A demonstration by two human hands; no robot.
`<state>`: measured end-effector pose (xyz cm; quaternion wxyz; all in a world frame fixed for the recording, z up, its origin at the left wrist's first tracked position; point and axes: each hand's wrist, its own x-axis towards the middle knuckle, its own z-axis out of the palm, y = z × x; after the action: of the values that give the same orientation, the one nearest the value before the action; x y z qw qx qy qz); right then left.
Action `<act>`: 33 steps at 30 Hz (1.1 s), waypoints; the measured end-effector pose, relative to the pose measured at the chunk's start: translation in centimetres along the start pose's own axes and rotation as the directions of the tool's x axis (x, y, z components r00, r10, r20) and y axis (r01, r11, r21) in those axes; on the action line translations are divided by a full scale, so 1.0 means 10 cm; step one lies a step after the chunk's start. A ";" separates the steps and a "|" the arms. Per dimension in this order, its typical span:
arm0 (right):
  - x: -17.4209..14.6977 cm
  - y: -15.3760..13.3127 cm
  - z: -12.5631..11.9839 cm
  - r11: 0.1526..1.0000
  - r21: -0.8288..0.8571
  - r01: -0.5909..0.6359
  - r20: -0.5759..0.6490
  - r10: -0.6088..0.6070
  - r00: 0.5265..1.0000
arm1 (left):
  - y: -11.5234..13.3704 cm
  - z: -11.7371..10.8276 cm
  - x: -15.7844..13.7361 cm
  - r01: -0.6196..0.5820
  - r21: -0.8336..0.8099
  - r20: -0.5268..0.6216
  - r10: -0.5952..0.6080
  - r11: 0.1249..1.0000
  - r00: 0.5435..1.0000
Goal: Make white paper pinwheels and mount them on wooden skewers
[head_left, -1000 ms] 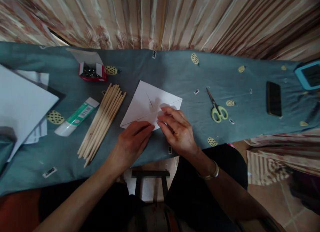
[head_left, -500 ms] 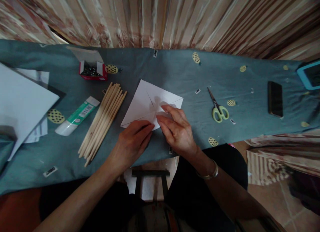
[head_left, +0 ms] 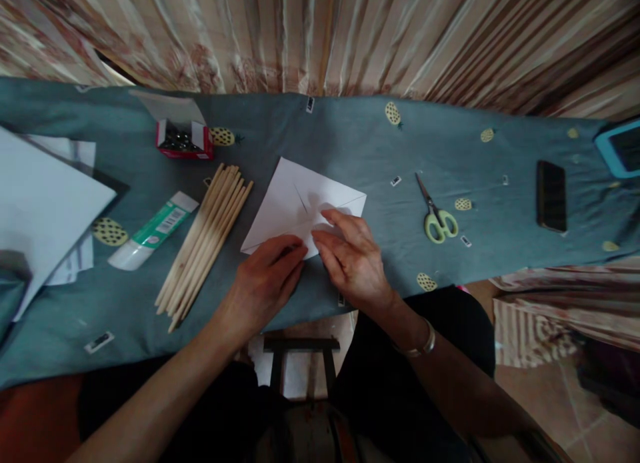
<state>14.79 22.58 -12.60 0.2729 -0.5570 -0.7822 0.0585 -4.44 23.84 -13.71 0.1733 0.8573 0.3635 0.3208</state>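
A square sheet of white paper point(head_left: 285, 196) lies turned like a diamond on the table, with lines or slits running in from its corners. My left hand point(head_left: 267, 270) is closed at its lower edge, thumb and fingers pinching the paper. From the right, my right hand point(head_left: 355, 256) curls over the sheet, with thumb and fingertips at a raised part of the paper near the middle. The fingers partly hide that raised part. Left of the sheet lies a bundle of wooden sticks point(head_left: 205, 246), and beyond it a white and green glue tube point(head_left: 154, 231).
Scissors with green handles point(head_left: 439, 216) lie right of the paper, and a dark phone point(head_left: 551, 195) farther right. A red box point(head_left: 185, 140) of small metallic items stands open at the back left. More white sheets point(head_left: 45, 196) lie at the far left. A curtain point(head_left: 300, 36) hangs behind the table.
Almost nothing differs. My left fingers have shifted very slightly at the paper's lower edge, and the right hand keeps its place.
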 end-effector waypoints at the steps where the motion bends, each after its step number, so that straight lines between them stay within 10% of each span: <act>1: 0.00 0.00 0.00 1.000 -0.019 0.018 -0.009 -0.019 1.000 | 0.00 0.00 0.00 0.000 0.001 -0.001 0.000 1.000 1.000; 33: 0.00 -0.01 0.05 0.968 -0.195 0.156 -0.077 -0.173 0.982 | -0.01 0.00 0.00 -0.033 0.000 0.016 0.033 0.999 0.999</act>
<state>14.47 22.63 -13.01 0.2592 -0.5155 -0.8142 -0.0645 -4.46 23.92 -13.78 0.1706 0.8657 0.3479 0.3168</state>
